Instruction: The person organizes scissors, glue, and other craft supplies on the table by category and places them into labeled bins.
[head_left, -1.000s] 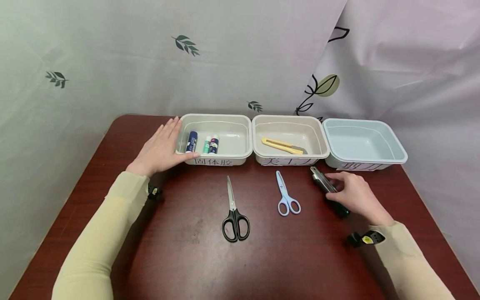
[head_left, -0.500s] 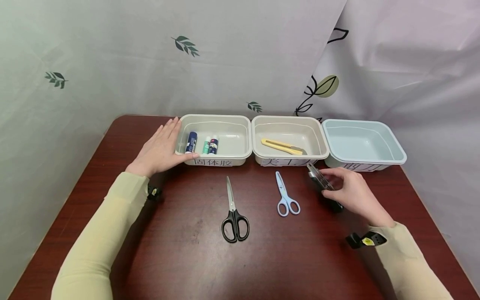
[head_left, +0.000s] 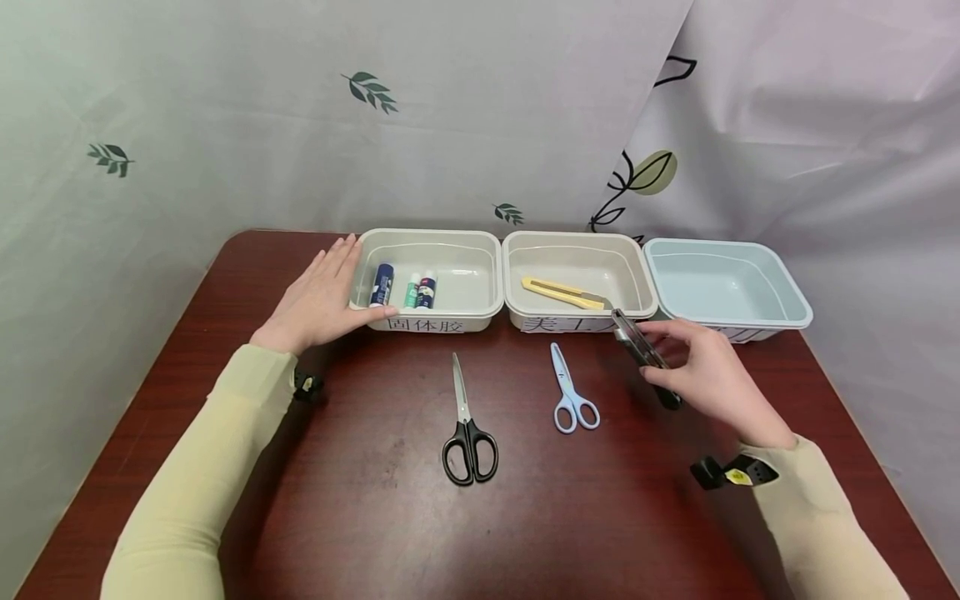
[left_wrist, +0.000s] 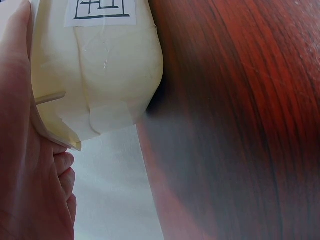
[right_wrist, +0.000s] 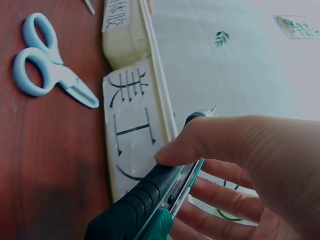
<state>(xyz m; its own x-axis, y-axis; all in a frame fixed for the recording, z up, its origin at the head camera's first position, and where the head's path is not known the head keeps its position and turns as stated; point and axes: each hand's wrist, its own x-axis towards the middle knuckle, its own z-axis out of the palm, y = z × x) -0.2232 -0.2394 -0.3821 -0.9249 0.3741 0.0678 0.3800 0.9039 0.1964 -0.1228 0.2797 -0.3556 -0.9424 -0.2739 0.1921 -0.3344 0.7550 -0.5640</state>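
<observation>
My right hand (head_left: 708, 375) pinches a dark utility knife (head_left: 636, 340) between thumb and fingers, raised off the table by the front right corner of the middle bin (head_left: 517, 312). In the right wrist view the black and green handle of the utility knife (right_wrist: 142, 195) slants below my thumb. A yellow box cutter (head_left: 562, 292) lies inside that bin. My left hand (head_left: 318, 300) rests on the left bin (head_left: 480, 314), thumb on its front rim and fingers straight along its left side. Several glue sticks (head_left: 382, 286) lie in the left bin.
A light blue bin (head_left: 795, 322) stands at the right end of the row. Black-handled scissors (head_left: 468, 442) and light blue scissors (head_left: 573, 404) lie on the dark red table (head_left: 525, 533). Behind the bins hangs a pale curtain (head_left: 450, 125) with leaf prints.
My right hand has lifted the utility knife off the table and carried it slightly left and up to the middle bin's front corner. My left hand has stayed on the left bin.
</observation>
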